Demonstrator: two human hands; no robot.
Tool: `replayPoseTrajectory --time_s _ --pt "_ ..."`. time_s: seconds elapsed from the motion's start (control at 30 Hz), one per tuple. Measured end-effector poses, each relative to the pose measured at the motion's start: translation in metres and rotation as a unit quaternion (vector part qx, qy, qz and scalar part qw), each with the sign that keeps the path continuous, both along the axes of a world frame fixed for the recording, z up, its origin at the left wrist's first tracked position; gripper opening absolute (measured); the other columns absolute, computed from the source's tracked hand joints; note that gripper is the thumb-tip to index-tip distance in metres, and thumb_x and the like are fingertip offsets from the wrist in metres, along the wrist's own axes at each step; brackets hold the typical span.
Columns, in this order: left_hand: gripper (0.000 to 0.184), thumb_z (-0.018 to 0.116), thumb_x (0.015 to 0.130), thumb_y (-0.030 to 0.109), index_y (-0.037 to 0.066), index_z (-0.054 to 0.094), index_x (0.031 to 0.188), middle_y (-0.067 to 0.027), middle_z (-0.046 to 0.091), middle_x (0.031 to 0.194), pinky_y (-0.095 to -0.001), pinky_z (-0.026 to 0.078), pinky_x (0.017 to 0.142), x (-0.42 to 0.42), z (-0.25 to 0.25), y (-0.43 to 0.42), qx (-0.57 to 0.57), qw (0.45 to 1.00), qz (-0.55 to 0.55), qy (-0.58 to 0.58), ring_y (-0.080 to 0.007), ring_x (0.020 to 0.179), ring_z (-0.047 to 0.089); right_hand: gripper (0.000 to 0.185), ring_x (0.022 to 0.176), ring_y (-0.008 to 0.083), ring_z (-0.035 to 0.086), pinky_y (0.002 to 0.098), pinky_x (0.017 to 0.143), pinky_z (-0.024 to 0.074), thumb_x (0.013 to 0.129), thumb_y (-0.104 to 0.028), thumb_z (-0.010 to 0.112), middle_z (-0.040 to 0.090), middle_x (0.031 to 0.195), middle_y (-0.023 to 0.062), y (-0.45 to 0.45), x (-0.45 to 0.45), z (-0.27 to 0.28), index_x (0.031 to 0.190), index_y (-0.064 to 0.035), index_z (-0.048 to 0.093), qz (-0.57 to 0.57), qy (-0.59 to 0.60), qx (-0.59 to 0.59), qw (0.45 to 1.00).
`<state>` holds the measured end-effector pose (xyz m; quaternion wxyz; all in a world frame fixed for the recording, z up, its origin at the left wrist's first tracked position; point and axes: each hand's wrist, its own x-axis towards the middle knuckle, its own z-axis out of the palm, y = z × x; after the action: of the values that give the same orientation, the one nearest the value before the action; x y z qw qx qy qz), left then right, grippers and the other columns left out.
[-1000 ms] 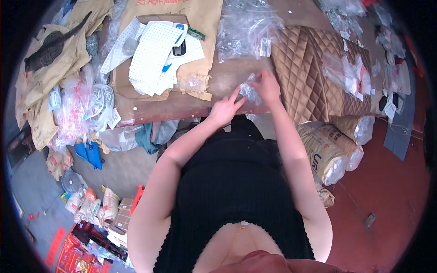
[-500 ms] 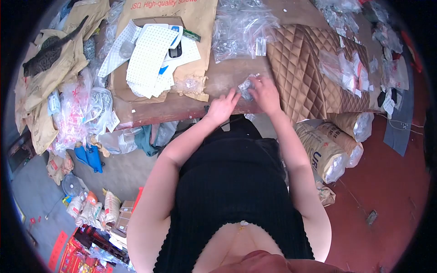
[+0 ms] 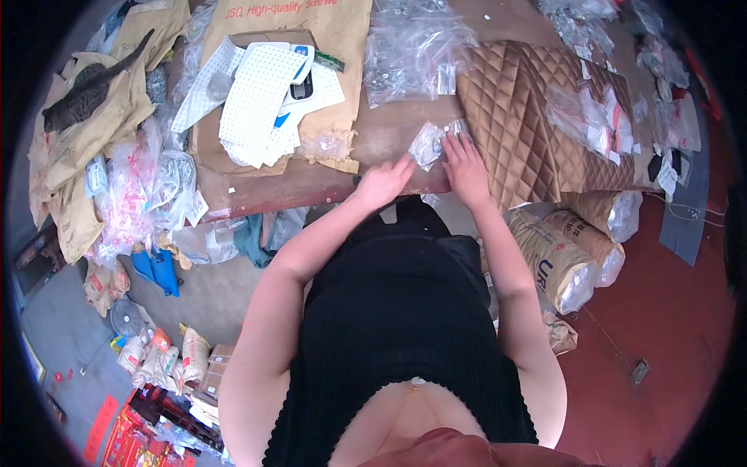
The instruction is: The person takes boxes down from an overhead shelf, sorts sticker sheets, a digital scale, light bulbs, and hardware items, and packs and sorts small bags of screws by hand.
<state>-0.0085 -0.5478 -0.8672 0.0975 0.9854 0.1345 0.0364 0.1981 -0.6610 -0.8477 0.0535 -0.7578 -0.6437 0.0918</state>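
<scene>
1. Small clear plastic packet (image 3: 426,146): one, lying on the brown table (image 3: 389,128) near its front edge, between the two hands; contents too small to identify.
2. Left hand (image 3: 385,183): palm down, fingertips at the packet's left side; whether they pinch it, cannot tell.
3. Right hand (image 3: 467,170): palm down, fingers extended and laid over the packet's right end; nothing clenched.
4. Quilted brown cloth (image 3: 510,117): on the table, just beside the right hand.
5. Clear bags of small metal pieces (image 3: 412,58): a heap, beyond the packet.
6. Brown paper sack (image 3: 338,78): flat, printed in red, left of the bags.
7. White dotted sheets (image 3: 253,109): fanned on the sack, partly over a white device with a dark display (image 3: 301,84).
8. Striped cat (image 3: 78,101): lying on crumpled brown paper (image 3: 101,136), far left.
</scene>
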Motion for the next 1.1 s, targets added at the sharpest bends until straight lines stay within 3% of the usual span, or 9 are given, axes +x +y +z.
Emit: replayPoseTrajectory --time_s 0.23,0.4,0.5,0.53,0.6,0.87,0.93,1.0,1.1 --pt "0.009 0.058 0.079 0.013 0.004 0.059 0.080 -0.0076 0.059 0.081 -0.0349 0.055 0.054 0.048 -0.018 0.018 0.044 0.995 -0.083 -0.015 -0.0230 0.064 0.062 0.051 0.132 0.0312 0.042 0.0419 0.110 0.0353 0.087 -0.015 0.059 0.045 0.144 0.0104 0.006 0.005 -0.011 0.136 -0.0057 0.047 -0.029 0.047 0.021 0.998" --pt "0.009 0.060 0.079 0.011 0.006 0.062 0.086 -0.0088 0.063 0.081 -0.0373 0.055 0.062 0.028 0.017 0.042 -0.110 0.991 0.070 -0.033 -0.0238 0.071 0.066 0.051 0.130 0.0354 0.044 0.0428 0.108 0.0370 0.088 -0.012 0.057 0.046 0.142 0.0149 0.008 0.006 -0.009 0.136 -0.0024 0.046 -0.033 0.063 0.028 0.997" --pt "0.022 0.066 0.083 0.014 0.002 0.061 0.101 -0.0091 0.065 0.089 -0.0336 0.050 0.052 0.005 -0.039 0.046 -0.410 0.791 0.306 -0.335 -0.0169 0.061 0.061 0.052 0.130 0.0356 0.042 0.0427 0.109 0.0358 0.087 -0.010 0.057 0.046 0.142 0.0149 0.007 0.003 -0.010 0.137 -0.0020 0.045 -0.034 0.069 0.040 0.996" --pt "0.022 0.066 0.083 0.014 0.002 0.061 0.101 -0.0091 0.065 0.089 -0.0336 0.050 0.052 0.000 -0.030 0.043 -0.410 0.792 0.306 -0.334 -0.0169 0.061 0.061 0.053 0.131 0.0355 0.042 0.0426 0.109 0.0353 0.086 -0.010 0.058 0.045 0.142 0.0149 0.007 0.003 -0.010 0.137 -0.0019 0.044 -0.033 0.066 0.046 0.996" --pt "0.032 0.064 0.086 0.016 -0.001 0.057 0.111 -0.0090 0.063 0.088 -0.0292 0.044 0.042 -0.015 0.003 0.033 -0.654 0.577 0.467 -0.146 -0.0118 0.052 0.056 0.054 0.131 0.0356 0.041 0.0427 0.110 0.0348 0.085 -0.009 0.058 0.045 0.142 0.0150 0.007 0.002 -0.011 0.137 -0.0019 0.044 -0.033 0.065 0.039 0.997" --pt "0.040 0.065 0.087 0.021 0.000 0.057 0.121 -0.0070 0.067 0.091 -0.0248 0.043 0.043 -0.077 0.010 0.028 -0.546 0.715 0.415 -0.134 -0.0103 0.049 0.054 0.046 0.127 0.0345 0.043 0.0458 0.106 0.0366 0.084 -0.012 0.060 0.048 0.136 0.0140 0.014 -0.008 0.001 0.129 -0.0044 0.052 -0.054 0.068 0.050 0.995" --pt "0.034 0.063 0.090 0.015 0.000 0.059 0.120 -0.0047 0.067 0.089 -0.0207 0.038 0.040 -0.098 0.040 0.043 -0.568 0.668 0.452 -0.164 -0.0071 0.046 0.049 0.033 0.111 0.0327 0.056 0.0436 0.093 0.0459 0.086 -0.016 0.063 0.059 0.117 0.0143 0.031 -0.020 0.011 0.116 -0.0046 0.060 -0.053 0.082 0.093 0.991" --pt "0.027 0.061 0.092 0.015 0.002 0.060 0.117 -0.0042 0.067 0.089 -0.0195 0.036 0.040 -0.123 0.055 0.057 -0.598 0.548 0.525 -0.257 -0.0054 0.045 0.045 0.025 0.089 0.0291 0.065 0.0381 0.077 0.0512 0.088 -0.019 0.064 0.066 0.099 0.0141 0.051 -0.035 0.016 0.108 -0.0033 0.063 -0.121 0.344 -0.005 0.931" --pt "0.024 0.059 0.094 0.015 0.004 0.061 0.114 -0.0042 0.066 0.087 -0.0185 0.034 0.039 -0.154 0.067 0.069 -0.578 0.533 0.545 -0.290 -0.0037 0.044 0.042 0.023 0.070 0.0165 0.063 0.0281 0.065 0.0498 0.092 -0.019 0.063 0.067 0.082 0.0073 0.095 -0.086 -0.002 0.108 -0.0028 0.064 -0.135 0.498 0.012 0.857"
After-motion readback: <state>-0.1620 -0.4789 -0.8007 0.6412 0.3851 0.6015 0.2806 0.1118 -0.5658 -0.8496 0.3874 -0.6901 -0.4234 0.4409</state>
